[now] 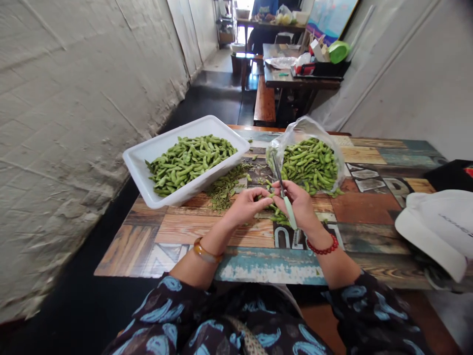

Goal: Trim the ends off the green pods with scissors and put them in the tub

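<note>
My right hand (pixel 300 204) is closed around a pair of scissors (pixel 289 212) with pale green handles, their dark blades pointing up and away. Close beside it, my left hand (pixel 248 204) pinches a green soybean pod (pixel 271 195) between thumb and fingers. A few loose pods (pixel 279 217) lie on the table under my hands. Beyond my right hand, a clear plastic bag (pixel 301 125) lies open with a heap of pods (pixel 308 165) in it. To the left, a white tub (pixel 148 195) holds many pods (pixel 190 165). Trimmed stem bits (pixel 223 192) are piled against its near side.
The patchwork wood-pattern table (pixel 236 268) runs across in front of me. A white cap (pixel 436 222) rests at its right edge. Farther back stand a wooden bench (pixel 264 101) and a second table (pixel 271 74) with boxes and a green bowl (pixel 338 51). A person (pixel 264 10) is at the far table.
</note>
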Available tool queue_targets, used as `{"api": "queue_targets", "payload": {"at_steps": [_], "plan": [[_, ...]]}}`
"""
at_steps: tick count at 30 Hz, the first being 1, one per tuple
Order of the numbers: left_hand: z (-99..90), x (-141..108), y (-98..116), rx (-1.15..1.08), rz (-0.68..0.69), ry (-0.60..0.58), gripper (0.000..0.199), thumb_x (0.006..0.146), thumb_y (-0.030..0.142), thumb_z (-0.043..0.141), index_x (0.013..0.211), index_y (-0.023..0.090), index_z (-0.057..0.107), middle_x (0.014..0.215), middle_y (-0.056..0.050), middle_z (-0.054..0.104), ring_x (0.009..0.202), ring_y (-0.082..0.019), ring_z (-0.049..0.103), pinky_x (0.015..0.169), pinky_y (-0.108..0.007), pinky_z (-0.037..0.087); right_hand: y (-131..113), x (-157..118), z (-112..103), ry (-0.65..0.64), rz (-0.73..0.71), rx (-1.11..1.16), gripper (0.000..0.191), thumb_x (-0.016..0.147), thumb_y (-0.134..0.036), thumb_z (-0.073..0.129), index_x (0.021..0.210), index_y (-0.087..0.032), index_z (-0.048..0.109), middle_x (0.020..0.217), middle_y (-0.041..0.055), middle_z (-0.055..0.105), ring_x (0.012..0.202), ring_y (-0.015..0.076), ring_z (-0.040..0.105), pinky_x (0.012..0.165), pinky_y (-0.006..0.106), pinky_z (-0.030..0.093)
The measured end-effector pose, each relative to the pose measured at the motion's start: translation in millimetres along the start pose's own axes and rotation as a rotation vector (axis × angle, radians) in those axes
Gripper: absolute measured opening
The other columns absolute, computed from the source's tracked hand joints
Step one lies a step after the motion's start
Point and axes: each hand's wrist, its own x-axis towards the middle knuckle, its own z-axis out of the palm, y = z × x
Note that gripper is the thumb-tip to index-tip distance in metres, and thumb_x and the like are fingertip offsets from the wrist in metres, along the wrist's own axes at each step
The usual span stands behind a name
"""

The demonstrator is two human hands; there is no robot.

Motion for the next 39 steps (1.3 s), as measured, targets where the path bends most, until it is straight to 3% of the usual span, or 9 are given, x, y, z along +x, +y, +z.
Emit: {"api": "queue_targets", "payload": {"at_steps": [3, 8, 11, 15, 20, 29, 35, 39], "plan": [[-0.5, -1, 0, 0.017, 0.009, -0.029, 0.025, 0.079, 0.038, 0.068, 0.077, 0.013, 0.067, 0.065, 0.003, 0.053, 0.060, -0.008, 0.040, 0.057, -0.021, 0.032, -3, 0, 1, 0.015, -0.043, -0.068, 0.026, 0.081, -0.023, 0.064, 0.106, -0.021, 0.064, 0.085, 0.0021, 0.068, 0.072, 0.0147, 0.065, 0.070, 0.028, 0.055], [-1.9, 0, -1, -0.117, 0.009, 0.019, 0.028, 0.080, 0.041, 0.068, 0.079, 0.014, 0.065, 0.069, 0.001, 0.057, 0.062, -0.009, 0.046, 0.059, -0.021, 0.037, 2, 1, -7, 0.033, -0.207, -0.221, 0.025, 0.085, -0.025, 0.064, 0.110, -0.021, 0.062, 0.090, 0.0045, 0.067, 0.081, 0.0189, 0.065, 0.077, 0.034, 0.056], [-2.7, 1, -2, -0.182, 0.037, 0.038, 0.026, 0.079, 0.040, 0.071, 0.086, 0.014, 0.068, 0.080, -0.002, 0.063, 0.070, -0.010, 0.052, 0.066, -0.022, 0.041, 8, 2, -11, -0.038, -0.267, -0.306, 0.033, 0.083, -0.030, 0.069, 0.113, -0.021, 0.061, 0.098, 0.0071, 0.066, 0.082, 0.0208, 0.063, 0.076, 0.036, 0.056], [-3.0, 1, -2, -0.200, 0.051, 0.071, 0.029, 0.080, 0.042, 0.069, 0.092, 0.016, 0.071, 0.083, -0.003, 0.067, 0.078, -0.014, 0.057, 0.072, -0.024, 0.044, 10, 2, -13, -0.161, -0.287, -0.297, 0.039, 0.081, -0.032, 0.074, 0.115, -0.021, 0.059, 0.104, 0.0086, 0.064, 0.084, 0.0212, 0.062, 0.075, 0.036, 0.056], [-3.2, 0, -1, -0.184, 0.081, 0.082, 0.028, 0.080, 0.042, 0.070, 0.092, 0.017, 0.073, 0.086, -0.004, 0.070, 0.083, -0.016, 0.060, 0.078, -0.026, 0.045, 9, 1, -12, -0.181, -0.309, -0.302, 0.041, 0.081, -0.035, 0.074, 0.117, -0.022, 0.059, 0.103, 0.0087, 0.063, 0.088, 0.0228, 0.062, 0.076, 0.037, 0.055], [-7.6, -2, 5, -0.105, 0.131, 0.038, 0.023, 0.081, 0.036, 0.070, 0.089, 0.014, 0.074, 0.090, -0.005, 0.072, 0.087, -0.017, 0.062, 0.087, -0.029, 0.046, 7, 1, -16, -0.206, -0.339, -0.276, 0.042, 0.081, -0.040, 0.074, 0.116, -0.022, 0.060, 0.099, 0.0068, 0.063, 0.079, 0.0198, 0.060, 0.072, 0.034, 0.054], [-8.9, -4, 9, -0.109, 0.115, 0.026, 0.024, 0.079, 0.038, 0.071, 0.086, 0.015, 0.074, 0.087, -0.005, 0.072, 0.083, -0.017, 0.061, 0.082, -0.028, 0.047, 4, 0, -16, -0.220, -0.335, -0.286, 0.040, 0.083, -0.043, 0.072, 0.116, -0.023, 0.061, 0.093, 0.0056, 0.062, 0.073, 0.0189, 0.058, 0.069, 0.033, 0.052], [-8.6, -3, 5, -0.108, 0.101, 0.030, 0.027, 0.079, 0.040, 0.071, 0.086, 0.014, 0.072, 0.082, -0.004, 0.069, 0.078, -0.015, 0.058, 0.075, -0.025, 0.045, 7, -2, -15, -0.198, -0.332, -0.306, 0.040, 0.084, -0.042, 0.071, 0.118, -0.022, 0.062, 0.095, 0.0070, 0.065, 0.081, 0.0216, 0.062, 0.074, 0.034, 0.053]]}}
